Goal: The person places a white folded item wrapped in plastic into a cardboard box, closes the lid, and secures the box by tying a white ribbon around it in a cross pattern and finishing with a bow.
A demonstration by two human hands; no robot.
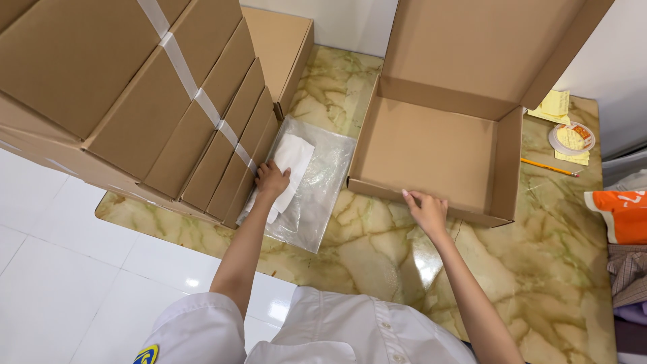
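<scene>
My left hand (270,180) rests on a clear plastic bag (317,182) that holds a folded white cloth (291,158), lying flat on the marble table (539,269). Its fingers press on the bag beside a stack of taped cardboard boxes (168,94). My right hand (424,210) touches the front wall of an open, empty cardboard box (431,148) whose lid stands up behind it. I wear a white shirt with long sleeves pushed up.
A roll of tape (571,137), yellow paper slips (554,104) and a pencil (549,167) lie at the table's right. An orange item (621,212) and folded fabrics sit at the right edge. Another flat box (276,47) lies at the back. White floor tiles are on the left.
</scene>
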